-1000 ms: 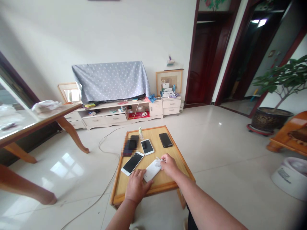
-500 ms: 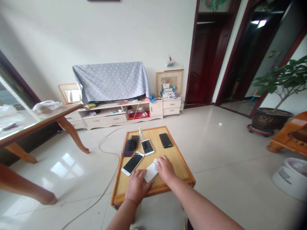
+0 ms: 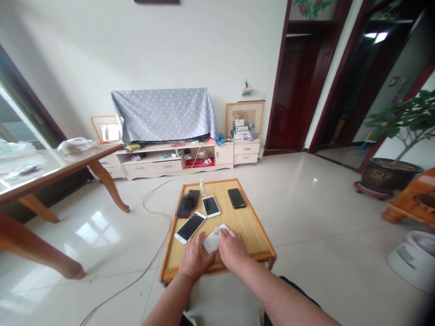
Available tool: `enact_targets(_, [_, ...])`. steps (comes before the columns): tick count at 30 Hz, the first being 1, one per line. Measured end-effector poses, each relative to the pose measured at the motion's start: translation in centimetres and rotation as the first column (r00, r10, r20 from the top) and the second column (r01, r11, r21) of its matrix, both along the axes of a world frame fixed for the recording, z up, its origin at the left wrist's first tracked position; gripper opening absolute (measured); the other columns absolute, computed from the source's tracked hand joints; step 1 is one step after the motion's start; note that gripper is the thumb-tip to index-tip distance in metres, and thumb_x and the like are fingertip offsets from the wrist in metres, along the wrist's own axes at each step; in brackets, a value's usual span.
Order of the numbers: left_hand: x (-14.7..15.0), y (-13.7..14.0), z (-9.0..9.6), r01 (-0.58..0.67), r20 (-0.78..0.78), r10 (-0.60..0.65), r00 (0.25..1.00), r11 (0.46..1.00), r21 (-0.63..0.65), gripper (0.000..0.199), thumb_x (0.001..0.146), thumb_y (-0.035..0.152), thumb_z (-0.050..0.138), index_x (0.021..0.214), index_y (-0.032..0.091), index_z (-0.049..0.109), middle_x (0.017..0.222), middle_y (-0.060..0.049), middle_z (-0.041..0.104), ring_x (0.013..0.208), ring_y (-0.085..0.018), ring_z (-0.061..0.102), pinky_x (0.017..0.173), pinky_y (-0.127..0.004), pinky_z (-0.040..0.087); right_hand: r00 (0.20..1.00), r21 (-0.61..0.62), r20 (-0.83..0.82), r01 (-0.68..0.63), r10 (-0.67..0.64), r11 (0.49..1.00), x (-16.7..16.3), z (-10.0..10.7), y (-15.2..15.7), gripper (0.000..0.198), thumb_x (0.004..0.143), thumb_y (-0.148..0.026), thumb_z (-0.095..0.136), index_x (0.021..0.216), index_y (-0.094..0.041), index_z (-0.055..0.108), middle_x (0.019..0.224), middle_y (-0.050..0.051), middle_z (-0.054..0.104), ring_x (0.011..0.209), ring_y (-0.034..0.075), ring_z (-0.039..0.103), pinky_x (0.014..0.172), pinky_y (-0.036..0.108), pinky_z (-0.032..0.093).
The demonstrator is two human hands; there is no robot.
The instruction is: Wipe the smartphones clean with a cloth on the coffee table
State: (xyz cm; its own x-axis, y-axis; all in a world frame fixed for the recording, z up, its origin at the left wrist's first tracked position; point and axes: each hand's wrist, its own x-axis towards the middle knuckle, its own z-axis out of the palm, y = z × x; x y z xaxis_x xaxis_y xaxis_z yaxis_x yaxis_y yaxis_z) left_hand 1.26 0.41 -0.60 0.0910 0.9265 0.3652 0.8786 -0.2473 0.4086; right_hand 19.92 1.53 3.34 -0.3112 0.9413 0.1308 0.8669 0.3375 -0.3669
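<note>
On the small wooden table (image 3: 249, 228) a white phone (image 3: 210, 244) lies at the near side, its plain back facing up. My left hand (image 3: 194, 259) steadies it, thumb along the near edge and fingers at the left edge. My right hand (image 3: 233, 249) presses a crumpled white tissue (image 3: 216, 230) onto the phone; most of the tissue is under the fingers. Just beyond lie a white phone with a dark screen (image 3: 190, 227) and a smaller white one (image 3: 211, 206).
A black phone (image 3: 237, 198) lies at the far right of the table. A small spray bottle (image 3: 203, 188) stands at the back, beside a dark pixelated item (image 3: 187, 203). A cable (image 3: 149, 267) runs over the floor to the left, near a larger table (image 3: 98, 156).
My right hand has moved with the tissue from the phone's far right edge down and toward me over its back. My left hand keeps its hold. The view has shifted slightly.
</note>
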Motion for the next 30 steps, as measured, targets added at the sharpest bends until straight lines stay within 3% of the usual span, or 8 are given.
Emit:
enact_targets(6, [-0.6, -0.9, 0.8, -0.026, 0.001, 0.026, 1.000, 0.995, -0.093, 0.076, 0.073, 0.041, 0.073, 0.140, 0.020, 0.043, 0.121, -0.011, 0.070, 0.121, -0.032, 0.058, 0.104, -0.047, 0.044, 1.000, -0.040, 0.027, -0.006, 0.007, 0.999, 0.5, 0.6, 0.1, 0.045, 0.101, -0.030, 0.036, 0.144, -0.026, 0.049, 0.145, 0.007, 0.056, 0.140, 0.029, 0.039, 0.108, 0.044, 0.030])
enact_targets(13, [-0.4, -1.5, 0.6, -0.063, 0.026, 0.065, 0.998, 0.994, -0.092, 0.078, 0.074, 0.042, 0.071, 0.142, 0.023, 0.038, 0.125, -0.008, 0.069, 0.127, -0.032, 0.055, 0.106, -0.047, 0.040, 0.999, -0.033, 0.008, -0.032, 0.032, 0.999, 0.0, 0.6, 0.0, 0.046, 0.104, -0.034, 0.033, 0.147, -0.022, 0.046, 0.149, 0.011, 0.053, 0.146, 0.027, 0.034, 0.112, 0.047, 0.028])
enact_targets(16, [-0.3, -1.4, 0.6, -0.070, 0.028, 0.073, 0.997, 0.992, -0.108, 0.072, 0.077, 0.038, 0.067, 0.142, 0.024, 0.039, 0.125, -0.009, 0.069, 0.125, -0.031, 0.055, 0.106, -0.046, 0.039, 0.991, -0.014, -0.017, -0.132, 0.132, 0.991, -0.9, 0.3, -1.5, 0.047, 0.105, -0.036, 0.032, 0.146, -0.020, 0.046, 0.146, 0.012, 0.056, 0.144, 0.026, 0.039, 0.118, 0.048, 0.020])
enact_targets(19, [-0.4, -1.2, 0.5, -0.058, 0.019, 0.060, 0.998, 0.991, -0.123, 0.072, 0.074, 0.025, 0.064, 0.142, 0.024, 0.039, 0.125, -0.008, 0.069, 0.125, -0.029, 0.055, 0.105, -0.044, 0.039, 0.951, 0.032, -0.054, -0.303, 0.304, 0.953, -1.5, -0.1, -2.9, 0.048, 0.106, -0.040, 0.031, 0.148, -0.021, 0.046, 0.147, 0.011, 0.056, 0.141, 0.025, 0.043, 0.123, 0.049, 0.008])
enact_targets(21, [-0.4, -1.2, 0.6, -0.056, 0.015, 0.059, 0.998, 0.990, -0.128, 0.072, 0.073, 0.023, 0.064, 0.141, 0.024, 0.039, 0.124, -0.007, 0.069, 0.124, -0.029, 0.056, 0.105, -0.043, 0.039, 0.933, 0.042, -0.069, -0.351, 0.353, 0.936, -1.3, -0.1, -2.7, 0.048, 0.106, -0.041, 0.031, 0.148, -0.023, 0.046, 0.146, 0.010, 0.056, 0.140, 0.024, 0.045, 0.123, 0.051, 0.003])
enact_targets(27, [0.0, -1.1, 1.0, -0.093, 0.006, 0.094, 0.996, 0.990, -0.105, 0.071, 0.075, 0.040, 0.068, 0.139, 0.024, 0.042, 0.122, -0.008, 0.069, 0.122, -0.031, 0.057, 0.105, -0.045, 0.038, 0.998, -0.051, 0.019, -0.052, 0.053, 0.997, 1.0, 0.1, 1.7, 0.052, 0.107, -0.040, 0.025, 0.146, -0.017, 0.051, 0.151, 0.014, 0.051, 0.145, 0.027, 0.038, 0.123, 0.054, 0.004])
enact_targets(30, [0.0, -1.1, 1.0, -0.092, 0.008, 0.094, 0.996, 0.989, -0.112, 0.070, 0.076, 0.038, 0.067, 0.139, 0.024, 0.041, 0.122, -0.009, 0.069, 0.123, -0.030, 0.056, 0.105, -0.045, 0.038, 0.995, -0.045, 0.008, -0.099, 0.100, 0.994, 0.2, -0.2, 0.9, 0.055, 0.107, -0.043, 0.024, 0.143, -0.016, 0.055, 0.150, 0.015, 0.051, 0.145, 0.027, 0.038, 0.124, 0.051, 0.008])
